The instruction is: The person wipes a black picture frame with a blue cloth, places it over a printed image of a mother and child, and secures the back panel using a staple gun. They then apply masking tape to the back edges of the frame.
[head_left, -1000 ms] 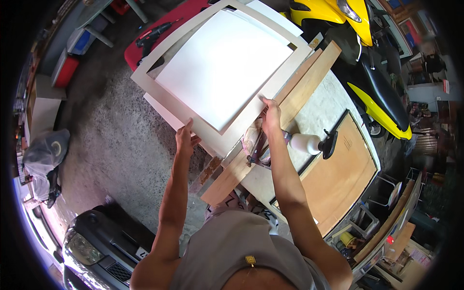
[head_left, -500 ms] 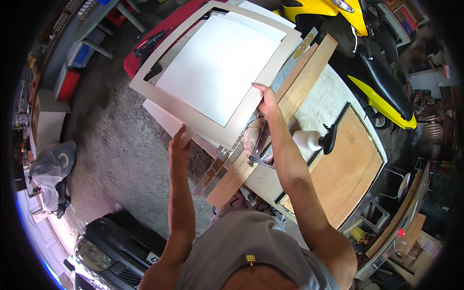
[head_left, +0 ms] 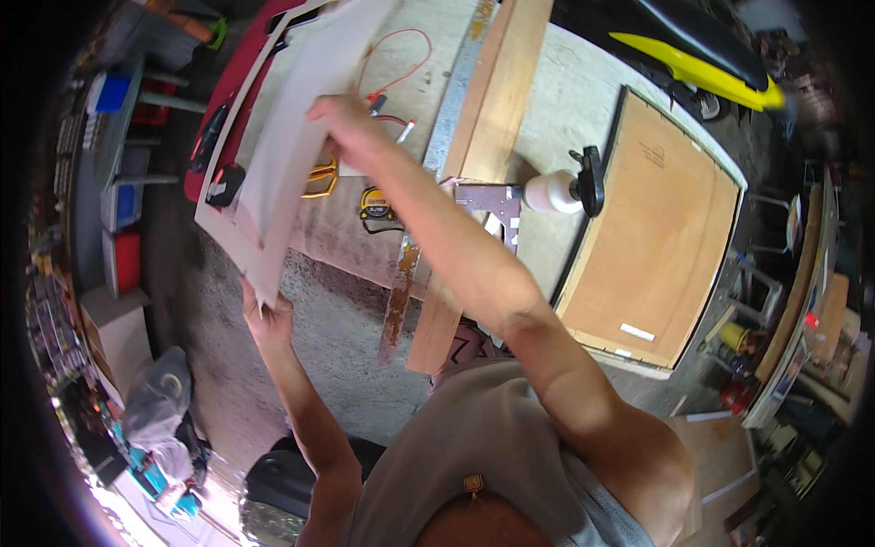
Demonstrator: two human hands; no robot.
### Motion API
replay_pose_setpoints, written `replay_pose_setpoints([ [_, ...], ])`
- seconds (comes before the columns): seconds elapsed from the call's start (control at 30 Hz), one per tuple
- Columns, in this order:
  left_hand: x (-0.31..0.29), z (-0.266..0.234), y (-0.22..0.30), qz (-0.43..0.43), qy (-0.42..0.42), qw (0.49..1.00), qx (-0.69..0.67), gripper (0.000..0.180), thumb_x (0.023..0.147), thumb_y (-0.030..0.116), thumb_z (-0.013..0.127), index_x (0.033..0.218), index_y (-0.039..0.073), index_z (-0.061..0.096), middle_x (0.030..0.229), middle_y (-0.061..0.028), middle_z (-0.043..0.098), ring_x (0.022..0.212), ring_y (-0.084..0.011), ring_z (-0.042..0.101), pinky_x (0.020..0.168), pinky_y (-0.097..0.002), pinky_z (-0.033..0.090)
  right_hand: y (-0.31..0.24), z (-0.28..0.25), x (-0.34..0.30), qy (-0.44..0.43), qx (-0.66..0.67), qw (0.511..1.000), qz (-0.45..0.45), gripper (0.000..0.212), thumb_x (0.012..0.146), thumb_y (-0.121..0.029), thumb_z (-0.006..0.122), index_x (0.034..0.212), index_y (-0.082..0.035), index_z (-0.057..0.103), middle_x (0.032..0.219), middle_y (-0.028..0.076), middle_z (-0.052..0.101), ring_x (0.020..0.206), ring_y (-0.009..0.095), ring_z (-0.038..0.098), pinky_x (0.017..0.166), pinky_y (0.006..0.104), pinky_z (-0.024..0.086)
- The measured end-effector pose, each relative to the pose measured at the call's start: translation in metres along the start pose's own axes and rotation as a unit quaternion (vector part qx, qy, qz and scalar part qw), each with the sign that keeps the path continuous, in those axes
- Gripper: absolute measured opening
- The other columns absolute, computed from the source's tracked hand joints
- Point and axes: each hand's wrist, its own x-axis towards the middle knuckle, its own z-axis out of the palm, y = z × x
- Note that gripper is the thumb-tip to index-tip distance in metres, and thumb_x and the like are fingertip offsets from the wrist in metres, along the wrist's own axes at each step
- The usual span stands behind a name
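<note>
A cut-out mat board (head_left: 230, 241) with a white sheet (head_left: 296, 128) in its opening is tilted steeply above the left part of the table. My left hand (head_left: 267, 314) pinches its near lower corner. On its right side, my right hand (head_left: 351, 128) grips the edge, slightly blurred. Below and beside the right forearm lie yellow-handled scissors (head_left: 321, 177), a yellow and black tape measure (head_left: 376, 204) and a thin red cord (head_left: 428, 46). A rust-stained metal straightedge (head_left: 448, 118) runs along a wooden plank (head_left: 510, 82), partly hidden by my forearm.
To the right, a white spray bottle (head_left: 549, 193) with a black head lies beside a brown-backed picture frame (head_left: 661, 246). A purplish metal square (head_left: 492, 197) is near the bottle. Beyond the pale table stands a yellow and black motorbike (head_left: 693, 68). A plastic-wrapped bundle (head_left: 159, 392) sits on the floor at left.
The mat board and white sheet have moved left and tipped from fairly flat to steep. Both hands went left with them, uncovering the scissors, tape measure and cord. The view has shifted too.
</note>
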Motion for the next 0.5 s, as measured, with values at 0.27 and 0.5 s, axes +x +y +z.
replay_pose_setpoints([
  [0.27, -0.023, -0.03, 0.019, 0.109, 0.024, 0.993, 0.048, 0.025, 0.094, 0.023, 0.055, 0.106, 0.0, 0.058, 0.082, -0.0065, 0.061, 0.07, -0.0151, 0.063, 0.07, -0.0316, 0.058, 0.012, 0.048, -0.043, -0.009, -0.079, 0.973, -0.216, 0.054, 0.064, 0.002, 0.049, 0.116, 0.003, 0.035, 0.1, 0.019, 0.051, 0.094, 0.028, 0.052, 0.084, 0.0383, 0.044],
  [0.5, -0.014, -0.031, -0.051, 0.061, -0.186, 0.979, -0.06, 0.066, 0.079, 0.041, 0.071, 0.13, 0.005, 0.048, 0.123, -0.0116, 0.056, 0.114, -0.0257, 0.053, 0.095, -0.0463, 0.046, -0.031, 0.033, -0.115, -0.033, -0.163, 0.956, -0.24, 0.058, 0.068, 0.004, 0.047, 0.123, 0.002, 0.03, 0.108, 0.031, 0.053, 0.102, 0.044, 0.055, 0.088, 0.045, 0.043],
])
